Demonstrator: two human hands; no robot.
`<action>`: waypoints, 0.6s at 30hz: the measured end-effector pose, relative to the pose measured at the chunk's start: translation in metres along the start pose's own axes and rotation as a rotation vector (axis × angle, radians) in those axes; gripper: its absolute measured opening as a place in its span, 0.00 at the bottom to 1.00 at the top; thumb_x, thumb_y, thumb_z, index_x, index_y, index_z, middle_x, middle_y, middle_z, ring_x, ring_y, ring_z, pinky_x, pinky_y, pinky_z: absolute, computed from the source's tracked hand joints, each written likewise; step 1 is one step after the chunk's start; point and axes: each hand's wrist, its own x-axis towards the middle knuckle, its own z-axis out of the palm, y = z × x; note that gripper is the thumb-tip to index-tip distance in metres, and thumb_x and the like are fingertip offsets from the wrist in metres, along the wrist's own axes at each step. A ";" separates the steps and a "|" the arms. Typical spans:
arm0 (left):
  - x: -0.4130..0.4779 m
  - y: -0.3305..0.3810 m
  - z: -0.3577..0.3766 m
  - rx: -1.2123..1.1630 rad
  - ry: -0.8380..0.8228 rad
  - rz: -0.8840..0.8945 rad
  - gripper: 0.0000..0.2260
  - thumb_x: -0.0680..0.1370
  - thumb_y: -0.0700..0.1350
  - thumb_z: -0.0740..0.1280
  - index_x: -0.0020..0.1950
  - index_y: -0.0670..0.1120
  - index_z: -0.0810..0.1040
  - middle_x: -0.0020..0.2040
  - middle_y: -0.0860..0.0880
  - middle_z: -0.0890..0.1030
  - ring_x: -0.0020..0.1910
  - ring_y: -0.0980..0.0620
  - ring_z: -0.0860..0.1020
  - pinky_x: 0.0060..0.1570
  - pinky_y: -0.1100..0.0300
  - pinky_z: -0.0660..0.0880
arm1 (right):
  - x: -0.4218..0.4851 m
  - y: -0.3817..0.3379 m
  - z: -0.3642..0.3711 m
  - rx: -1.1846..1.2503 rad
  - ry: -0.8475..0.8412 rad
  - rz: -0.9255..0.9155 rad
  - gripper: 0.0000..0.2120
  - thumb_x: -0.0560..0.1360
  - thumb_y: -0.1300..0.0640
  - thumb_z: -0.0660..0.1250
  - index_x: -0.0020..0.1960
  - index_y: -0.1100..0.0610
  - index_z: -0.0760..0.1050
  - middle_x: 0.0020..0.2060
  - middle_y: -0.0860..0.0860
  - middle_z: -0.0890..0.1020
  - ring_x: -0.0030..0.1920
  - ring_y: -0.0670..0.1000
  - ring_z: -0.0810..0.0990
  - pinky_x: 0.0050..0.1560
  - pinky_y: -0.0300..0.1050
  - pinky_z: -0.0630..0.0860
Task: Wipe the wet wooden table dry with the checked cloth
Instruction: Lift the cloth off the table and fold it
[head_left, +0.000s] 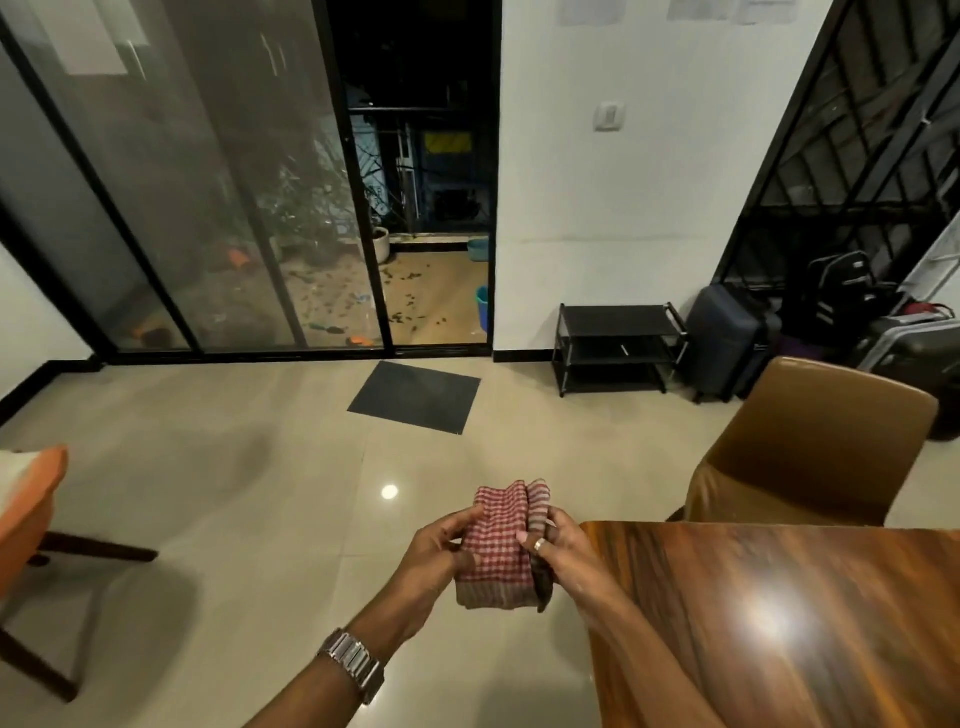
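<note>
A folded red-and-white checked cloth (497, 551) hangs in the air over the tiled floor, just left of the wooden table's corner. My left hand (435, 556) grips its left edge and my right hand (563, 548), with a ring on one finger, grips its right edge. The glossy brown wooden table (779, 623) fills the lower right, with a bright lamp reflection on its top. The cloth is not touching the table.
A brown padded chair (810, 447) stands at the table's far side. An orange-seated chair (31, 519) is at the left edge. Farther off are a dark doormat (415, 396), a black shoe rack (615, 348), suitcases (727, 343) and sliding glass doors.
</note>
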 end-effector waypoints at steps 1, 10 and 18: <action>0.012 0.005 0.002 0.009 -0.007 -0.005 0.30 0.73 0.22 0.62 0.67 0.48 0.80 0.63 0.47 0.82 0.55 0.49 0.82 0.47 0.61 0.80 | 0.010 -0.002 -0.004 0.007 0.012 0.007 0.17 0.77 0.60 0.70 0.64 0.53 0.74 0.56 0.48 0.85 0.57 0.48 0.84 0.59 0.50 0.80; 0.123 0.038 0.042 0.098 -0.135 -0.036 0.29 0.75 0.23 0.62 0.70 0.48 0.77 0.64 0.47 0.80 0.55 0.47 0.81 0.49 0.58 0.82 | 0.085 -0.019 -0.059 0.093 0.182 0.062 0.21 0.77 0.64 0.69 0.68 0.56 0.71 0.60 0.52 0.83 0.60 0.52 0.82 0.63 0.56 0.78; 0.206 0.093 0.088 0.105 -0.255 0.018 0.30 0.77 0.25 0.63 0.73 0.51 0.74 0.66 0.45 0.79 0.58 0.49 0.81 0.48 0.59 0.82 | 0.139 -0.066 -0.117 0.110 0.317 0.045 0.30 0.76 0.64 0.70 0.74 0.53 0.63 0.65 0.54 0.78 0.64 0.54 0.79 0.64 0.56 0.77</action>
